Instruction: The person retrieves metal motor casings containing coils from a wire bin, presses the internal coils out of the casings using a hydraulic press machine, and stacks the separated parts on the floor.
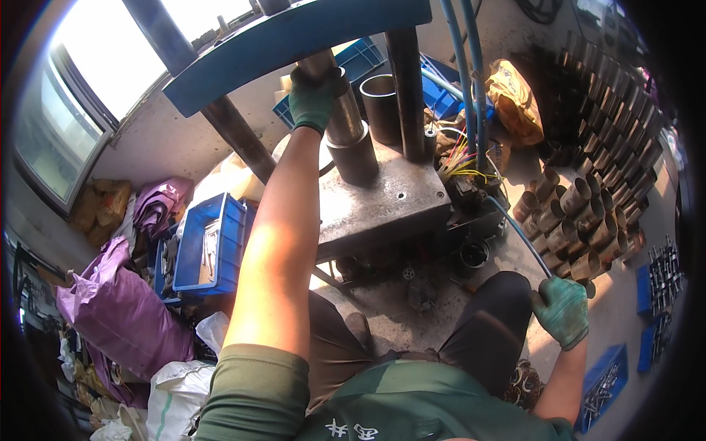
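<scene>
In a green work glove, my left hand [312, 101] reaches up under the blue crossbeam [301, 48] of a press. Its fingers curl around the side of a shiny metal sleeve [344, 117], partly hidden behind it. That sleeve stands upright in line with a wider dark steel cylinder [353, 162] on the press bed [412, 187]. Low on the right, my gloved right hand [561, 312] is closed around the end of a long lever [518, 231]. The lever slopes up to the valve block [471, 187] beside the bed.
A dark open tube [380, 110] stands on the bed near a press column [404, 95]. Stacked metal tubes [573, 213] fill the right side. A blue crate [212, 246] and purple sacks [129, 316] lie left. Coloured wires [465, 163] hang near the valve block.
</scene>
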`<act>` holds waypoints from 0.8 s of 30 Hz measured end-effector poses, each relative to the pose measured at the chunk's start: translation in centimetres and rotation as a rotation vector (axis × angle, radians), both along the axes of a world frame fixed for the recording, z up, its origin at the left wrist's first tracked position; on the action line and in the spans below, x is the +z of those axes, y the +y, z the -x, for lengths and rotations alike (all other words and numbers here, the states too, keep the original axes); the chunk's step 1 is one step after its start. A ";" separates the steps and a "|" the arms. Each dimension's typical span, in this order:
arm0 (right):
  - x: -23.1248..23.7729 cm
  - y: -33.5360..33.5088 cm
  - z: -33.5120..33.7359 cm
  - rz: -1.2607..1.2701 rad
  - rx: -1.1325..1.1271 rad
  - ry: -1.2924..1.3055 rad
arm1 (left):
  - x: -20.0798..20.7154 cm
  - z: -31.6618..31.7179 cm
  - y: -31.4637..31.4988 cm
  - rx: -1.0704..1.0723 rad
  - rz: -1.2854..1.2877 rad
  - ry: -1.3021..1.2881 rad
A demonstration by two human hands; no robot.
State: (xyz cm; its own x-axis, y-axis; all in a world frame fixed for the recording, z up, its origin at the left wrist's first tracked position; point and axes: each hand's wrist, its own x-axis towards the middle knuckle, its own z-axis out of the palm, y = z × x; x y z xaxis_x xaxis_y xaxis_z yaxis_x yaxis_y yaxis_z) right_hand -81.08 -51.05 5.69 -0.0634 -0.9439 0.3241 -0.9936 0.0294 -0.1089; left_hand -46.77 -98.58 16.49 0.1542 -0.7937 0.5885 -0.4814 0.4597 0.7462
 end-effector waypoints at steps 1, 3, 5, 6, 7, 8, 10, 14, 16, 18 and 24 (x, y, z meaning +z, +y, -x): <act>0.0 0.0 0.0 0.000 0.001 -0.001 | -0.2 -0.3 -0.4 -0.013 0.019 0.011; 0.0 0.1 0.2 -0.017 -0.008 0.001 | -0.2 0.3 0.1 -0.002 0.003 -0.010; 0.0 0.1 0.2 -0.022 -0.015 -0.001 | -0.3 0.6 0.5 0.014 -0.009 -0.033; 0.0 0.1 0.1 -0.023 -0.016 -0.003 | -0.3 0.6 0.6 0.027 -0.019 -0.038; 0.1 0.0 0.1 -0.024 -0.017 -0.005 | -0.3 0.6 0.7 0.039 -0.029 -0.043; 0.2 0.0 -0.1 -0.018 -0.010 -0.007 | -0.5 0.4 0.4 0.038 -0.029 -0.043; 0.5 0.0 -0.2 -0.013 -0.002 -0.010 | -0.9 -0.1 -0.2 0.054 -0.019 -0.061; 0.4 0.0 -0.1 -0.027 -0.012 -0.014 | -1.3 0.3 0.2 0.045 -0.026 -0.053; 0.3 0.0 0.0 -0.036 -0.013 -0.020 | -1.4 0.4 0.3 0.059 -0.018 -0.054; 0.3 0.0 0.0 -0.032 -0.014 -0.015 | -1.6 0.2 0.1 0.050 -0.016 -0.051; 0.2 0.0 0.0 -0.009 0.004 -0.026 | -2.2 0.1 -0.5 0.035 -0.034 -0.039</act>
